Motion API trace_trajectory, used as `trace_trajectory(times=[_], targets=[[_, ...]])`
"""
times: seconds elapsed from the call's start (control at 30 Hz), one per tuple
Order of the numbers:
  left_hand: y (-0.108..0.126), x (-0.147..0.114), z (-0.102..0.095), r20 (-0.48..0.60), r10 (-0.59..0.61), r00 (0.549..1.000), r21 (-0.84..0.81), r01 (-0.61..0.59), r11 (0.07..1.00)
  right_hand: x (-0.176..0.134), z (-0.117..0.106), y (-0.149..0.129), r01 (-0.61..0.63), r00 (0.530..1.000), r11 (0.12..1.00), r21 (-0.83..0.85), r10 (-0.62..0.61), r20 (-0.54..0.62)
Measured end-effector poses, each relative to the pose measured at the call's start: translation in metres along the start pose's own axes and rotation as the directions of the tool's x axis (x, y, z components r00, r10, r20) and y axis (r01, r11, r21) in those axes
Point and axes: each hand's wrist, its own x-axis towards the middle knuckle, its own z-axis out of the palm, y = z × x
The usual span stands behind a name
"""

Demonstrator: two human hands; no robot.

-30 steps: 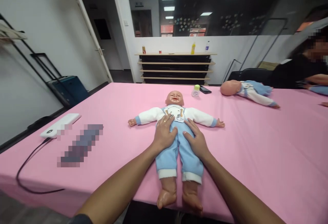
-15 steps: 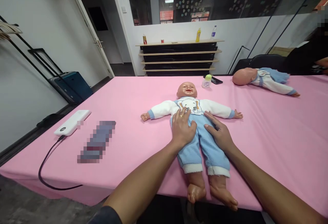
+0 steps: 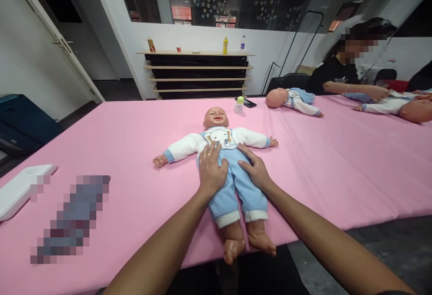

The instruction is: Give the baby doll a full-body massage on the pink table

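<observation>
A baby doll (image 3: 216, 117) lies face up near the table's front edge, its arms spread and its bare feet towards me. It wears a white top with an animal face on the chest and light blue trousers (image 3: 225, 200) with white cuffs. My left hand (image 3: 212, 167) rests flat on the left side of its belly, fingers reaching onto the animal face. Against the other side of the waist lies my right hand (image 3: 255, 167), fingers stretched out and thumb apart. Neither hand grips anything.
A pink cloth (image 3: 135, 196) covers the table. Beyond the doll stand a small bottle with a green cap (image 3: 239, 105) and a dark phone (image 3: 250, 103). A second doll (image 3: 278, 98) lies farther right, where a co-worker (image 3: 337, 68) handles another doll (image 3: 413, 109). A white power bank (image 3: 23, 187) lies left.
My view has swung to the right, bringing the co-worker and a further doll into sight. Both hands stay on the doll in the same place.
</observation>
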Motion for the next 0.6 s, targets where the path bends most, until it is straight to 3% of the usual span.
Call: trace_trajectory(times=[0.47, 0.6], targets=[[0.000, 0.003, 0.000, -0.030, 0.021, 0.999, 0.066, -0.019, 0.998, 0.002, 0.006, 0.003, -0.027, 0.999, 0.999, -0.032, 0.026, -0.045], [0.006, 0.017, -0.007, 0.001, 0.060, 0.998, 0.153, -0.060, 0.986, 0.004, 0.006, -0.008, -0.065, 0.997, 0.994, -0.083, 0.061, -0.051]])
